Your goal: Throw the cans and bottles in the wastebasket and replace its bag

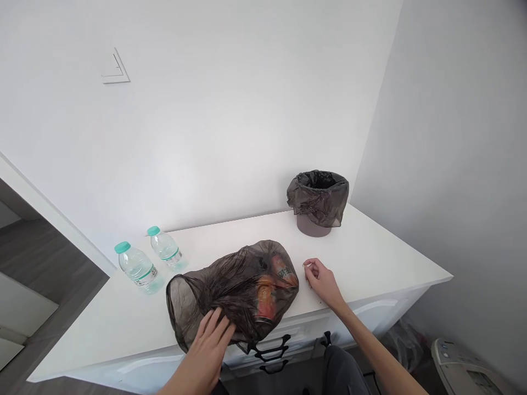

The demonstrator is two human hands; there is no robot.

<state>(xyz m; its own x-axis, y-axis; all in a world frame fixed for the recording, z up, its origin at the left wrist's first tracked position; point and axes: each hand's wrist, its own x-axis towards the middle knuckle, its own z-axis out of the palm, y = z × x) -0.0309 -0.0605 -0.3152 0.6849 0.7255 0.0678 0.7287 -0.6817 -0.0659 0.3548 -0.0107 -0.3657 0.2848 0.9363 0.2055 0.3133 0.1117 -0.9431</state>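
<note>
A thin dark plastic bag lies on its side on the white cabinet top, its mouth toward the left. Red and orange cans show through its right end. My left hand rests on the bag's near edge by the mouth, fingers apart and slightly bent. To the right of the bag, my right hand is over the white top with its fingers curled and pressed together; whether something small is between them is too small to tell.
Two clear bottles with teal caps, a nearer one and a farther one, stand at the left. A bin lined with a dark bag stands by the wall. Black drawer handles are on the cabinet front.
</note>
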